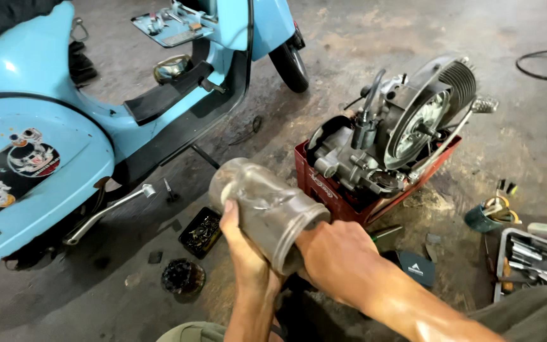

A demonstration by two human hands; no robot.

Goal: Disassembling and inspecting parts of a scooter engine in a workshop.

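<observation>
— Cylinder (267, 212)?
— Gripped just in front of the red crate (314, 183), between crate and body. Long axis tilted, closed end up-left toward the blue scooter (39, 139), open rim down-right.
— Hands?
— Left hand (243, 244) wrapped around the underside, thumb on the wall. Right hand (337, 256) closed at the rim, nearer the crate.
— Engine (394, 130)?
— Seated in the crate, apart from both hands.

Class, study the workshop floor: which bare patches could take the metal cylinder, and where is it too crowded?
Bare concrete lies beyond the engine in its red crate, toward the scooter's front wheel, and between crate and tool tray. It is crowded by the black parts tray and round dish, left of both hands.
</observation>
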